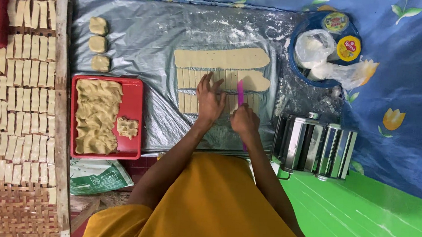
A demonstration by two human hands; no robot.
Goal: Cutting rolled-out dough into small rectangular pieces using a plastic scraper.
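Tubs: two round lidded tubs [342, 35], yellow-labelled, at one o'clock in blue basin [298, 72].
Bag: green-white printed packet [99, 176], flat, at eight o'clock.

A pink cutter [240, 93] is showing at centre against pale cream dough strips [221, 79] on a silvery grey plastic sheet [147, 35]. At left a red tray [134, 103] is holding beige dough, while a blue cloth with yellow tulips [407, 73] is filling the right, above a bright green floor [372, 219].

A floral blue cloth [412, 73] covers the floor, and a clear plastic sheet [147, 35] lies spread over it. On the sheet sit dough strips [221, 58], three dough lumps [97, 44] and a red tray [132, 109]. A blue plate [294, 65] and a metal pasta roller [314, 145] stand beside it; a woven mat [11, 208] lies left.
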